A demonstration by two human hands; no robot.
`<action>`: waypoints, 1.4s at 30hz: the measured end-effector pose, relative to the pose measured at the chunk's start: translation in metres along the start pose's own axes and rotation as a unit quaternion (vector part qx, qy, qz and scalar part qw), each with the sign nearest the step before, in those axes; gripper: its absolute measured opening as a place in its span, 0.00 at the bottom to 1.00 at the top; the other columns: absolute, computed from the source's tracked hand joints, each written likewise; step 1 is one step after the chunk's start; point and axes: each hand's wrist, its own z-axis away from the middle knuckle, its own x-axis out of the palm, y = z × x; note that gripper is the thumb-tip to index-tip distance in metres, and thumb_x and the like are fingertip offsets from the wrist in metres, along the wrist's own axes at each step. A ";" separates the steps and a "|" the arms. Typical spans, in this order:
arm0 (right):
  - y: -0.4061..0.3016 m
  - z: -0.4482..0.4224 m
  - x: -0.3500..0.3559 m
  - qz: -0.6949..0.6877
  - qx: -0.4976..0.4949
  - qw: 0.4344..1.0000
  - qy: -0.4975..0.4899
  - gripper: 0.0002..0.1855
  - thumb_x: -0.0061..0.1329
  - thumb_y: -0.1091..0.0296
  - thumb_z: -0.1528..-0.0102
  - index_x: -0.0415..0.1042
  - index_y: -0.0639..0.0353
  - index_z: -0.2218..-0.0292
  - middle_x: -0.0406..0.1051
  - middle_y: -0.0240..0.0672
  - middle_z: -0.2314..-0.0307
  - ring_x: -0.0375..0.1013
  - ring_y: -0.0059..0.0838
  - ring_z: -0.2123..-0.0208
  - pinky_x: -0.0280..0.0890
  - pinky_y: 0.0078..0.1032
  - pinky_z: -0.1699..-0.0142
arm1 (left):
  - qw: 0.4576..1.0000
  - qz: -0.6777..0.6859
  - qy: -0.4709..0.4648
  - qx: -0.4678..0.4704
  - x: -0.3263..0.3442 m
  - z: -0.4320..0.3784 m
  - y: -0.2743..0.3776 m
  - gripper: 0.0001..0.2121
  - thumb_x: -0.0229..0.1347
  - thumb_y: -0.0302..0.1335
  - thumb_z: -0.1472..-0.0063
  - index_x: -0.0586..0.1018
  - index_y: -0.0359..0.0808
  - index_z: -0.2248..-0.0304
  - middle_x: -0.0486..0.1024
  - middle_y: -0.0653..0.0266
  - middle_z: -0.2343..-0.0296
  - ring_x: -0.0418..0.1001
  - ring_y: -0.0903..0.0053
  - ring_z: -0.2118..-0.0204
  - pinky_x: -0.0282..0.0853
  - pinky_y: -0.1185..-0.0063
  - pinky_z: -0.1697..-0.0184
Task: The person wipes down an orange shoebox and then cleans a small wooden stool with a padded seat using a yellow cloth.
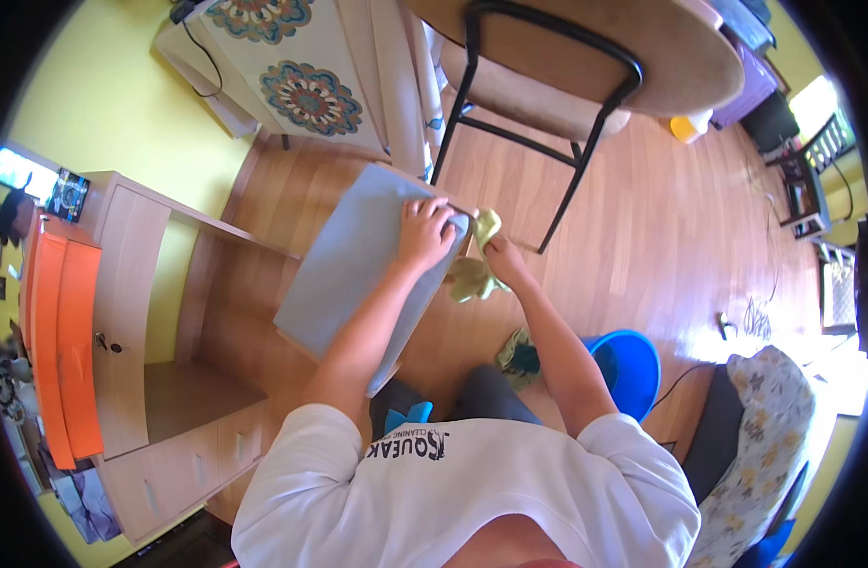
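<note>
A grey padded panel with a wooden edge (349,248), seemingly a chair or bench seat, stands at a slant before me. My left hand (423,234) lies on its top near the far right corner, fingers slightly spread. Just beyond that corner, my right hand (505,259) grips a pale yellow-green cloth (476,284). Part of the cloth rises by the panel's edge and the rest hangs below. Whether the cloth touches the edge is hard to tell.
A black-framed chair (462,106) stands ahead beside a round tabletop (689,64). To the left is a wooden cabinet (125,284) with an orange box (65,341) on top. By my right knee are a crumpled green cloth (519,355) and a blue bucket (643,369).
</note>
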 end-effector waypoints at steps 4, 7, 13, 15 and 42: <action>-0.024 -0.012 -0.020 -0.293 0.071 0.953 -0.033 0.13 0.41 0.64 0.49 0.72 0.60 0.64 0.62 0.49 0.60 0.66 0.47 0.62 0.62 0.35 0.56 | 0.999 0.000 0.029 -0.033 -0.007 0.019 0.010 0.06 0.54 0.26 0.53 0.75 0.40 0.71 0.67 0.62 0.65 0.63 0.61 0.59 0.54 0.61 0.50; -0.025 -0.031 -0.009 -0.024 -0.113 0.993 0.003 0.13 0.44 0.59 0.50 0.74 0.54 0.66 0.61 0.47 0.60 0.63 0.47 0.58 0.61 0.37 0.55 | 0.998 0.024 0.026 -0.054 0.001 0.023 0.025 0.04 0.54 0.25 0.52 0.74 0.39 0.73 0.66 0.61 0.69 0.65 0.61 0.63 0.54 0.60 0.49; -0.023 0.002 -0.005 0.039 -0.043 0.998 -0.021 0.15 0.44 0.53 0.50 0.75 0.50 0.66 0.59 0.43 0.57 0.61 0.49 0.58 0.61 0.37 0.54 | 0.998 0.030 -0.021 -0.053 -0.009 0.036 0.025 0.04 0.53 0.25 0.52 0.72 0.38 0.74 0.64 0.61 0.75 0.65 0.62 0.68 0.54 0.59 0.48; -0.023 0.006 -0.012 0.040 0.005 0.997 -0.065 0.17 0.42 0.51 0.50 0.76 0.49 0.65 0.54 0.44 0.51 0.56 0.54 0.53 0.58 0.44 0.52 | 0.995 0.081 -0.008 -0.057 -0.008 0.042 0.039 0.03 0.51 0.23 0.52 0.71 0.37 0.75 0.64 0.59 0.75 0.65 0.61 0.68 0.53 0.58 0.48; 0.015 0.053 -0.064 -0.376 0.136 0.915 -0.054 0.16 0.49 0.60 0.49 0.72 0.65 0.67 0.60 0.45 0.54 0.61 0.38 0.53 0.55 0.29 0.47 | 0.978 0.174 -0.097 -0.067 -0.041 0.037 0.034 0.04 0.52 0.19 0.52 0.73 0.35 0.73 0.67 0.59 0.74 0.67 0.62 0.69 0.63 0.71 0.59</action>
